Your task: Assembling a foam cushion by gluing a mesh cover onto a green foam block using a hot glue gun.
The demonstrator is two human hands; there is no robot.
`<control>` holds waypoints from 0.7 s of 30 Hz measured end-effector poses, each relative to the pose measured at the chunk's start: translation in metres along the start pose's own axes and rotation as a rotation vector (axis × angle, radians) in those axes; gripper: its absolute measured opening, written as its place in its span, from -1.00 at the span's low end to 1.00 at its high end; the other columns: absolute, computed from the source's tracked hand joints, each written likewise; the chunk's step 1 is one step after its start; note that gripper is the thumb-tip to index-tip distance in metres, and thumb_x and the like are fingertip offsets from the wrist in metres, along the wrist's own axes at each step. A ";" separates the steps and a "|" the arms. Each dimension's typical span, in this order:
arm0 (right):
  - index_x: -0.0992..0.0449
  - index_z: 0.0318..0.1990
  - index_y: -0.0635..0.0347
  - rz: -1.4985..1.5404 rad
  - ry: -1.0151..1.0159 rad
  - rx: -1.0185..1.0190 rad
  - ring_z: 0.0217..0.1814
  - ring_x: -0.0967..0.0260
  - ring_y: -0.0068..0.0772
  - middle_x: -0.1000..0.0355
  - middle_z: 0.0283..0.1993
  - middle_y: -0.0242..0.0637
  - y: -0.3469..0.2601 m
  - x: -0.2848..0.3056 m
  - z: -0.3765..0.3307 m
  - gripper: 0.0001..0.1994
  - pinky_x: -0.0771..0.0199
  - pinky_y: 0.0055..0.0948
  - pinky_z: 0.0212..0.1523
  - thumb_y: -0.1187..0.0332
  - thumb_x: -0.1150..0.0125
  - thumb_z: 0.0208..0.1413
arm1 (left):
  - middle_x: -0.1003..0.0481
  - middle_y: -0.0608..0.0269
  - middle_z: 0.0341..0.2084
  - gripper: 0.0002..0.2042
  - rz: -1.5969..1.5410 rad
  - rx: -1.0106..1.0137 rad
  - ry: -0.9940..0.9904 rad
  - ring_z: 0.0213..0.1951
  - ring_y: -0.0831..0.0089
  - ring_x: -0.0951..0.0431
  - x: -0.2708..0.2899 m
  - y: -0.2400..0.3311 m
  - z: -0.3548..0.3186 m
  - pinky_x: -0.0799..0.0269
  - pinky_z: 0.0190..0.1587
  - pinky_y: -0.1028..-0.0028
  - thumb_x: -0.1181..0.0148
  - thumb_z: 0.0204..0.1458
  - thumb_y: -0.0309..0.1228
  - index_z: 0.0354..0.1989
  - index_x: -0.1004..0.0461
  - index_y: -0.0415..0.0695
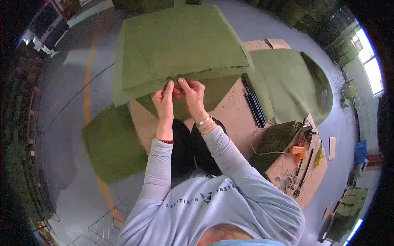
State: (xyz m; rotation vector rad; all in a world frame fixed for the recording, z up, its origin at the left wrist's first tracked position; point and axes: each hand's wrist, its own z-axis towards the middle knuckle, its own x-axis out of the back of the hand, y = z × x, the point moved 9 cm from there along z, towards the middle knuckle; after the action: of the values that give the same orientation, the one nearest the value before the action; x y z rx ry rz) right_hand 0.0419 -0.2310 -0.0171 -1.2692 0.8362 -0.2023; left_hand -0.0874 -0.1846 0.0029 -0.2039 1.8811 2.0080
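A large box-shaped object covered in green fabric stands on a wooden table in front of me. My left hand and my right hand are close together at its near lower edge. Both pinch the green fabric where the cover's seam runs along that edge. A red bead bracelet circles my left wrist, and metal bangles sit on my right wrist. What lies between my fingertips is too small to make out.
More green fabric is spread over the table's right side, next to dark flat rods. A green crate, scissors and small tools lie at the right end. A green fabric piece lies on the grey floor left.
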 end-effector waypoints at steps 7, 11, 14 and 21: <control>-0.51 -0.55 0.29 0.015 -0.075 -0.037 -0.62 -0.20 -0.69 -0.38 -0.61 -0.47 0.005 -0.030 -0.011 -0.83 -0.12 -0.62 -0.59 0.39 -0.23 0.00 | -0.42 0.36 -0.70 -0.78 -0.037 -0.009 -0.037 -0.65 0.63 -0.34 0.016 0.012 0.004 -0.23 -0.58 0.60 -0.12 0.05 -0.35 -0.55 -0.46 -0.21; -0.46 -0.67 0.27 0.026 0.004 -0.010 -0.66 -0.14 -0.76 -0.31 -0.67 -0.56 0.009 -0.030 -0.006 -0.75 -0.05 -0.65 -0.67 0.40 -0.23 -0.01 | -0.40 0.37 -0.70 -0.77 0.043 -0.033 0.029 -0.66 0.63 -0.33 0.018 0.016 0.005 -0.22 -0.60 0.59 -0.12 0.04 -0.35 -0.57 -0.45 -0.22; -0.42 -0.70 0.26 0.097 -0.063 -0.052 -0.66 -0.13 -0.75 -0.30 -0.67 -0.56 0.007 -0.040 -0.007 -0.72 -0.06 -0.63 -0.67 0.38 -0.23 -0.01 | -0.41 0.36 -0.70 -0.76 0.080 -0.082 0.019 -0.67 0.63 -0.33 0.026 0.011 0.009 -0.22 -0.61 0.57 -0.13 0.04 -0.34 -0.59 -0.46 -0.23; -0.47 -0.66 0.25 -0.089 -0.041 -0.020 -0.66 -0.10 -0.77 -0.31 -0.66 -0.59 0.012 -0.031 -0.013 -0.75 0.03 -0.65 -0.66 0.34 -0.26 -0.03 | -0.44 0.33 -0.71 -0.71 0.157 -0.006 0.097 -0.65 0.62 -0.36 0.039 0.034 -0.001 -0.23 -0.59 0.59 -0.14 0.04 -0.29 -0.62 -0.47 -0.23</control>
State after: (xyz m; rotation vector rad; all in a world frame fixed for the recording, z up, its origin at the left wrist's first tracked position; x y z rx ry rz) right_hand 0.0082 -0.2198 -0.0154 -1.3262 0.7494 -0.2384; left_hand -0.1359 -0.1801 0.0206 -0.1623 2.0080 2.1418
